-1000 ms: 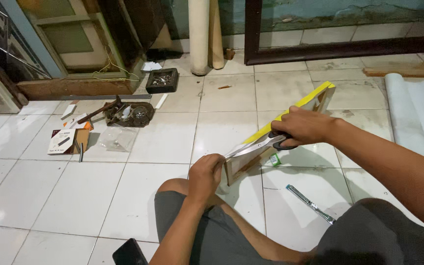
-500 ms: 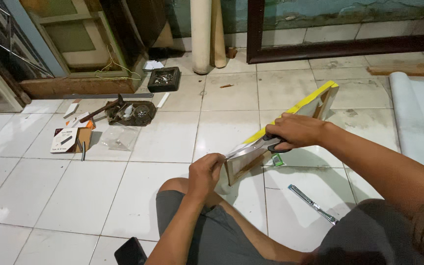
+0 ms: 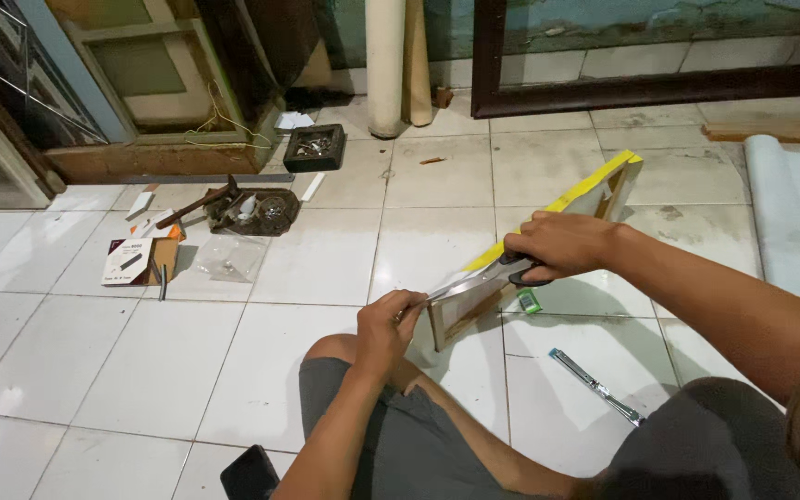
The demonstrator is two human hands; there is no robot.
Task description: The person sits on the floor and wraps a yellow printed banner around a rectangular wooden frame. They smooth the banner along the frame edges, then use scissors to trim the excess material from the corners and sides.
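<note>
Yellow-edged frame (image 3: 548, 231) gripped by both hands, right (image 3: 562, 245) squeezing scissors (image 3: 488, 276), left (image 3: 386, 324) pinching its corner

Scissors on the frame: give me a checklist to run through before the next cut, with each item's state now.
1. Right hand grips the scissors by the handles: ok.
2. Left hand steadies the near end of the wooden frame: ok.
3. Blades lie along the frame's top edge by the yellow strip: ok.
4. Left fingers clear of the blade tips: cannot tell, they are very close.
5. Frame's far end rests on the tiled floor: ok.
6. Metal tool on the floor lies clear of the frame: ok.
</note>
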